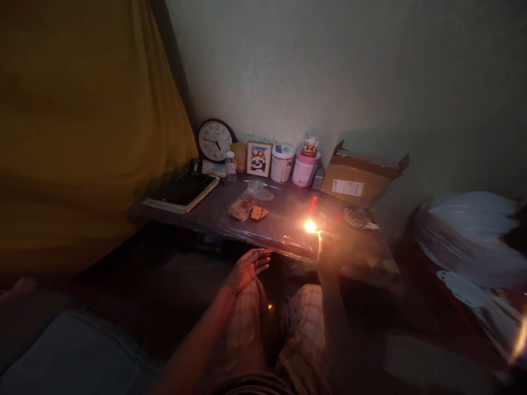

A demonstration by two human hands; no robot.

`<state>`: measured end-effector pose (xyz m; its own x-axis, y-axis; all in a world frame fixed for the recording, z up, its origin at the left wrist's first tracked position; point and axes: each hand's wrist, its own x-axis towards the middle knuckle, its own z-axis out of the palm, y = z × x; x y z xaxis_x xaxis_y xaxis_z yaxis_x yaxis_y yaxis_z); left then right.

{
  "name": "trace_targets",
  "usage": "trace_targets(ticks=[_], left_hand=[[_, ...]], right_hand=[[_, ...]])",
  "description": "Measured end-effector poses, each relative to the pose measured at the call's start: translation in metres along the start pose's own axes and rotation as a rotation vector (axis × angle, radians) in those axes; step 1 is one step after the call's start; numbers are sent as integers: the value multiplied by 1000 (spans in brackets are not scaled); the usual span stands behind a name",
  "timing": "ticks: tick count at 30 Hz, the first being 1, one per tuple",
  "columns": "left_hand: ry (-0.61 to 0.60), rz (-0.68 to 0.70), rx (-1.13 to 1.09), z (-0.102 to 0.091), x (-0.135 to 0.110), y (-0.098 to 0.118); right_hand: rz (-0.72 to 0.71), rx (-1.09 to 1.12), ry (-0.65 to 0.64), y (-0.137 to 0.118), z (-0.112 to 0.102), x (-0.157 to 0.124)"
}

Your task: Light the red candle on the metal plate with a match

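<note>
My right hand (328, 248), dim and partly lost in glare and haze, pinches a burning match (319, 235) above the table's front right. Its bright flame (310, 225) glows just left of the fingers. Behind the flame a red candle (314, 202) stands upright; a second red stick (338, 220), tilted, shows beside my right hand. My left hand (248, 267) is near the table's front edge, palm partly up. Between its thumb and forefinger is a small flat reddish piece (267, 251), too small to name. Left of the flame lie small orange-brown blocks (258, 213) and a crumpled plastic bag (259, 190).
Along the wall stand a round clock (214, 141), a small bottle (230, 164), a panda picture (259, 159), two tubs (282, 163) and an open cardboard box (357, 178). Books (183, 192) lie at the table's left. A yellow curtain (82, 120) hangs left; a white bag (465, 230) sits right.
</note>
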<state>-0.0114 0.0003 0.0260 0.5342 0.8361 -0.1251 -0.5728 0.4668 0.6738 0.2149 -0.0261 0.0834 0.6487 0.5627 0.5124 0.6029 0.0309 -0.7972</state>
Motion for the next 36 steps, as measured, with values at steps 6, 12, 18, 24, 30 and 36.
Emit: trace_targets(ticks=[6, 12, 18, 24, 30, 36], left_hand=[[-14, -2, -5, -1, -1, -1], [-8, -1, -23, -5, 2, -5], [-9, -14, -38, -7, 4, -6], [-10, -15, -51, -7, 4, -5], [7, -27, -52, -7, 6, -5], [19, -34, -65, -5, 6, -5]], right_hand=[[12, -17, 5, 2, 5, 3], [19, -6, 33, 7, 10, 7], [13, 52, 94, 10, 16, 13], [20, 130, 140, 6, 16, 20], [44, 212, 102, 1, 11, 27], [103, 296, 122, -4, 9, 37]])
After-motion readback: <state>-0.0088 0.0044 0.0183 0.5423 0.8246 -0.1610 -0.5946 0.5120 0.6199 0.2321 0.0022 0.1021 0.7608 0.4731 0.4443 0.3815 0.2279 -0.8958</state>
